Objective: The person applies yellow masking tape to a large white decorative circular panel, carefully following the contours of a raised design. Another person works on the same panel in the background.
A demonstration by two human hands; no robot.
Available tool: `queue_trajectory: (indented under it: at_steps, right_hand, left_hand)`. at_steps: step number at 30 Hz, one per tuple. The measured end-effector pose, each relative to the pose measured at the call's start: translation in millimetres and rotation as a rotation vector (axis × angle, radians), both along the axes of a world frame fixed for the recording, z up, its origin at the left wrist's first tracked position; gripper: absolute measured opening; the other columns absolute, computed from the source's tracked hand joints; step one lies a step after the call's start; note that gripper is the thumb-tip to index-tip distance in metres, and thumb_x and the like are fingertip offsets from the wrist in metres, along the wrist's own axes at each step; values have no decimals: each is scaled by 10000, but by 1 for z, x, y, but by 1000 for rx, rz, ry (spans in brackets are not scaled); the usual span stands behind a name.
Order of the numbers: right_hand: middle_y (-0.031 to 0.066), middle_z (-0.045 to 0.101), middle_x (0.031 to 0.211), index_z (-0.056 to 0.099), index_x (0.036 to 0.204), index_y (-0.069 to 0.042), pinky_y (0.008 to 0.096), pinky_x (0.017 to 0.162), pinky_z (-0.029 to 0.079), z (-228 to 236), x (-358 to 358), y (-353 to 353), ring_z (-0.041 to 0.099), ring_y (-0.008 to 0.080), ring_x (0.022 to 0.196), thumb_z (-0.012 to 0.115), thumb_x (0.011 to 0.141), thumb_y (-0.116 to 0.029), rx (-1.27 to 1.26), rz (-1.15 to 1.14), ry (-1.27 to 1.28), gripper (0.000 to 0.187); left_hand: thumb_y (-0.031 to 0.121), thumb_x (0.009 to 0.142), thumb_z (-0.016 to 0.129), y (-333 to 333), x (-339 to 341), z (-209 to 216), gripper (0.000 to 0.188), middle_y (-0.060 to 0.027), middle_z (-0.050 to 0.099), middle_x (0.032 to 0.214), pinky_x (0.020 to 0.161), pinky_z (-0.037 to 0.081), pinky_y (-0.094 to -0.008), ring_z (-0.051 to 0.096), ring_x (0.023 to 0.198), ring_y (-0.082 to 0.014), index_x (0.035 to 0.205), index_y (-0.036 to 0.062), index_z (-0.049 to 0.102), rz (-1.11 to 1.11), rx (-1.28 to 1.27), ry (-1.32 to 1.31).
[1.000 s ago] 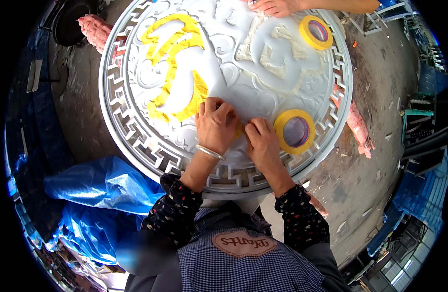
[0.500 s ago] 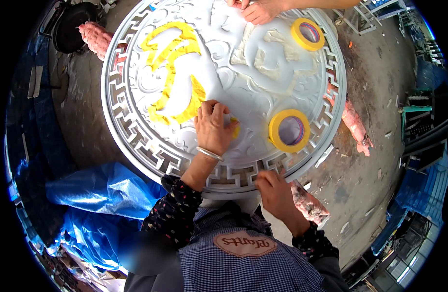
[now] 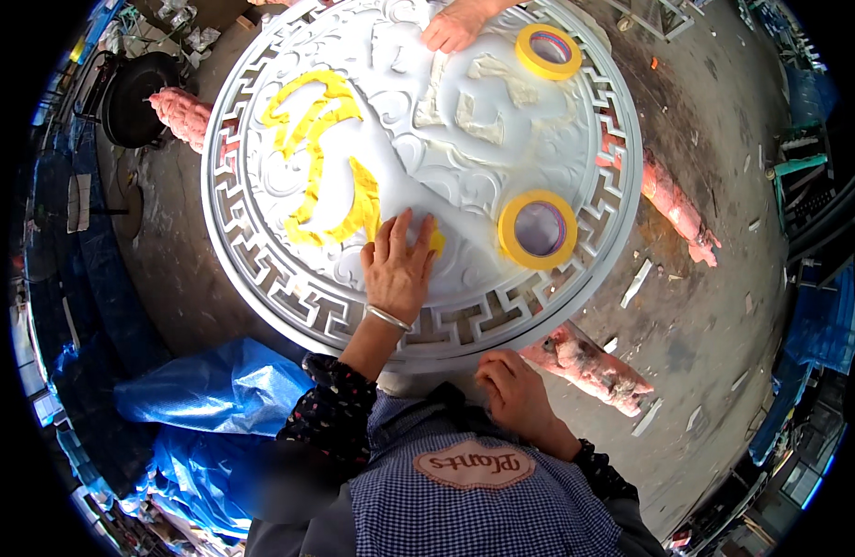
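Observation:
A round pale grey relief panel (image 3: 460,200) with a pierced fretwork rim lies before me. Strips of yellow masking tape (image 3: 327,181) cover raised shapes on its left half. My left hand (image 3: 397,269), a silver bangle at the wrist, lies with its fingers stretched out on the panel's lower middle. A small bit of yellow tape shows beside its fingers. Just off the near rim, my right hand (image 3: 518,392) is curled, and whatever its fingers may hold is hidden. Two yellow tape rolls lie on the panel, one lower right (image 3: 538,230) and another upper right (image 3: 548,52).
Another person's hand (image 3: 453,28) touches the panel's far edge. Pink wrapped supports (image 3: 673,206) stick out beneath the panel. Blue tarpaulin (image 3: 219,385) is heaped at the lower left. White scraps (image 3: 636,283) litter the concrete floor at right.
My left hand has flattened, its fingers spreading out on the panel. My right hand has drawn back toward me from the near rim. Only one hand of the other person still shows.

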State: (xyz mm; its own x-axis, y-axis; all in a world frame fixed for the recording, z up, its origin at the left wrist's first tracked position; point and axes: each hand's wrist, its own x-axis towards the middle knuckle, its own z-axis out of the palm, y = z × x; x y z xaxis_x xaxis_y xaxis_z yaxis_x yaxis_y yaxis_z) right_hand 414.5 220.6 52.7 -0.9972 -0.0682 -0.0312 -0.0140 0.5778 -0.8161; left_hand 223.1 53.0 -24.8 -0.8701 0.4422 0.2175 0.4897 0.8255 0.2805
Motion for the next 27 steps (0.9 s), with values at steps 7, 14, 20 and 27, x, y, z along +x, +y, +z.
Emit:
queue_trajectory:
  at_steps: [7, 14, 20, 27]
  right_hand:
    - [114, 629, 1085, 606, 1002, -39, 419, 748, 563, 9, 3, 2, 666, 328, 910, 689, 883, 3, -28, -39, 40, 151]
    - [119, 640, 1063, 619, 1003, -44, 398, 686, 564, 11, 1, -1, 675, 320, 831, 695, 920, -16, -88, -85, 33, 115]
    - [117, 641, 1048, 618, 1013, -35, 402, 684, 560, 14, -2, -3, 676, 321, 823, 689, 919, -9, -52, -67, 89, 120]
    - [117, 660, 1014, 625, 1008, -31, 391, 689, 560, 17, -3, -8, 683, 327, 816, 678, 932, -4, -139, -116, 29, 96]
  left_hand:
    - [314, 963, 692, 0, -9, 1, 635, -126, 472, 1543, 1036, 422, -513, 506, 1342, -332, 1560, 201, 509, 87, 147, -85]
    - [347, 967, 691, -1, 6, 7, 562, -140, 454, 1568, 1037, 425, -517, 489, 1368, -358, 1495, 183, 589, -12, -19, -55]
    - [343, 962, 698, -1, 4, 0, 537, -124, 454, 1564, 1034, 425, -526, 467, 1377, -353, 1473, 201, 611, 2, 45, -36]
    - [316, 970, 693, -4, 0, 8, 511, -113, 455, 1555, 1043, 426, -542, 463, 1366, -364, 1467, 225, 614, -11, 10, -115]
